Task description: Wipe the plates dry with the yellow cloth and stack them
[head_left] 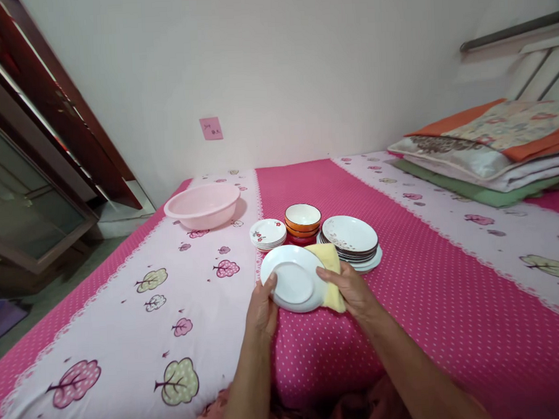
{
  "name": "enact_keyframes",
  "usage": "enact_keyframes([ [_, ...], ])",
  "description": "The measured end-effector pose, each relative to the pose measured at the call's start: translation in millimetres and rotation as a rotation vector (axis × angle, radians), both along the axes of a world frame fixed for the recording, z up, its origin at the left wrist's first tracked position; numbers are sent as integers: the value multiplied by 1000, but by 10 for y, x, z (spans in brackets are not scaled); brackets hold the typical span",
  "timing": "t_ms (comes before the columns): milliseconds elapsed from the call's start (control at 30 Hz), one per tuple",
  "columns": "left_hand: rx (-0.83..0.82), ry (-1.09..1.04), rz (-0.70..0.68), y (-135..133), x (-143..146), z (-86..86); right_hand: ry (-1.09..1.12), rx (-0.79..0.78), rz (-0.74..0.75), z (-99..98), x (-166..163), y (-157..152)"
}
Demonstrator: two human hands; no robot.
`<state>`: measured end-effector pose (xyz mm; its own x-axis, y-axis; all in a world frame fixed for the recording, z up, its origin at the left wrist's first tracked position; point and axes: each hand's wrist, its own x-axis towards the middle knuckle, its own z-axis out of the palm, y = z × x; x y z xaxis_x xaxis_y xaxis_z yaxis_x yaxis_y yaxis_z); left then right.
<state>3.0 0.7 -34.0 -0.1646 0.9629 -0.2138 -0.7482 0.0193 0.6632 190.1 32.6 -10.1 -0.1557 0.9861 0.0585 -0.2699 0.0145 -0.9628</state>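
Note:
A white plate (pixel 289 283) is held up between both hands, its ringed underside facing me. My left hand (pixel 264 303) grips the plate's left rim, thumb on the near face. On the right side, my right hand (pixel 350 287) presses a yellow cloth (pixel 332 263) against the rim. Just beyond the plate stand a stack of small flowered saucers (pixel 268 233), several orange bowls (pixel 303 218) nested together, and a stack of larger plates (pixel 350 234) with dark rims. The lower part of the bowls is partly hidden by the held plate.
A pink plastic basin (pixel 204 206) sits on the bed at the left back. Folded quilts (pixel 494 141) are piled at the right. The patterned bedsheet (pixel 211 336) reaches the white wall (pixel 292 79), which has a pink note (pixel 211 128) stuck on it.

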Motion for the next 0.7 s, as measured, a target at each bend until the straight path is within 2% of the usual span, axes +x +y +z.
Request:
enact_keyframes([
  [167,30,7,0,-45,-10,59,78,-104,-59,-147,-27,82],
  [300,7,11,29,-53,2,39,55,-98,-192,-264,-56,144],
  [533,-54,-17,0,-67,17,-16,-114,74,-403,-311,16,182],
  [700,-157,-105,-16,13,37,-124,-264,266,-325,-218,-54,18],
])
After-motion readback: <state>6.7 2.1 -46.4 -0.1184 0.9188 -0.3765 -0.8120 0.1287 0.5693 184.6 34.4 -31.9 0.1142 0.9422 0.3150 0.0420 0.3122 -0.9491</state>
